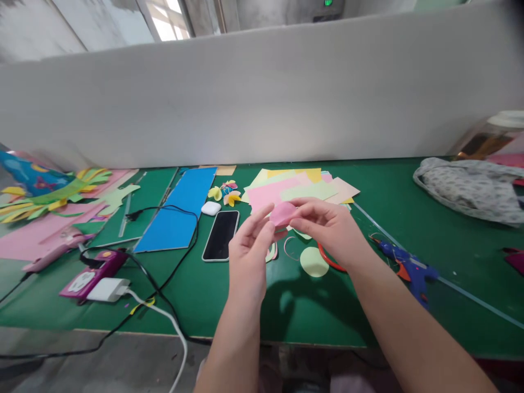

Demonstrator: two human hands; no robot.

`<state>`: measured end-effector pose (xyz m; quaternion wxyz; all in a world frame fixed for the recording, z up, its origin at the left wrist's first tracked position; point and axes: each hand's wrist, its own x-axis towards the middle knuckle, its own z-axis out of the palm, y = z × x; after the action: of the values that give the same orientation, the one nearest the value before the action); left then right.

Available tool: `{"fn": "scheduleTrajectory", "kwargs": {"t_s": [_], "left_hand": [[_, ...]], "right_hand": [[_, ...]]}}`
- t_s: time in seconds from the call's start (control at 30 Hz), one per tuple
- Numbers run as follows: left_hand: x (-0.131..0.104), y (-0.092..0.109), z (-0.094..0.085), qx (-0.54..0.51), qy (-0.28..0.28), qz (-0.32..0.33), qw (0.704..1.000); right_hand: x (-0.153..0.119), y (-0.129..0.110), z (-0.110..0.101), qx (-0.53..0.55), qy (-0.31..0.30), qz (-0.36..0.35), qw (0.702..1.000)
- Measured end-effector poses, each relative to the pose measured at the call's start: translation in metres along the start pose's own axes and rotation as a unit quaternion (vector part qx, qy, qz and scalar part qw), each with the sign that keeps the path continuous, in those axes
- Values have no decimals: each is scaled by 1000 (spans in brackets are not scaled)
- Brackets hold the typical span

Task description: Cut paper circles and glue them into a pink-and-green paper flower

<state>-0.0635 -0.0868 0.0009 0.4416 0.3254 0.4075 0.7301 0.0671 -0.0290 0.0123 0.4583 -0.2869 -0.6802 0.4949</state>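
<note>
A small pink paper piece (282, 213) with a rounded edge is held up between both hands above the table. My left hand (254, 236) pinches its left side, fingers closed. On the other side, my right hand (327, 219) grips the edge between thumb and fingers. Below the hands lie a pale green paper circle (314, 262) and a thin curled paper strip (290, 248). Beside the circle a red curved object (331, 258) is partly hidden by my right hand. Behind the hands is a loose pile of coloured paper sheets (309, 188).
Left of my hands lie a phone (221, 236), a white case (211, 208), folded paper pieces (229, 192) and a blue board (178, 210). Cables run around a purple power strip (95, 274). At right are a blue glue gun (409, 265) and a grey patterned cloth (466, 185).
</note>
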Motion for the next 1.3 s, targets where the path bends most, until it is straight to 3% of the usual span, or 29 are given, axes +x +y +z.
{"fn": "scheduleTrajectory", "kwargs": {"t_s": [0.17, 0.3, 0.37, 0.6, 0.97, 1.3], "left_hand": [[3, 27, 17, 86, 24, 116, 989], [6, 39, 25, 109, 10, 150, 983], [5, 37, 26, 89, 33, 161, 982], [-4, 24, 25, 18, 102, 137, 985], [-12, 21, 28, 72, 178, 143, 971], [-16, 22, 23, 86, 160, 145, 973]], "right_hand": [[12, -36, 1, 6, -9, -21, 1000], [15, -47, 1, 1, 12, -56, 998], [15, -48, 2, 18, 23, -67, 997], [14, -61, -1, -1, -15, -27, 1000], [17, -52, 4, -47, -19, -49, 997], [18, -50, 4, -22, -50, -52, 997]]}}
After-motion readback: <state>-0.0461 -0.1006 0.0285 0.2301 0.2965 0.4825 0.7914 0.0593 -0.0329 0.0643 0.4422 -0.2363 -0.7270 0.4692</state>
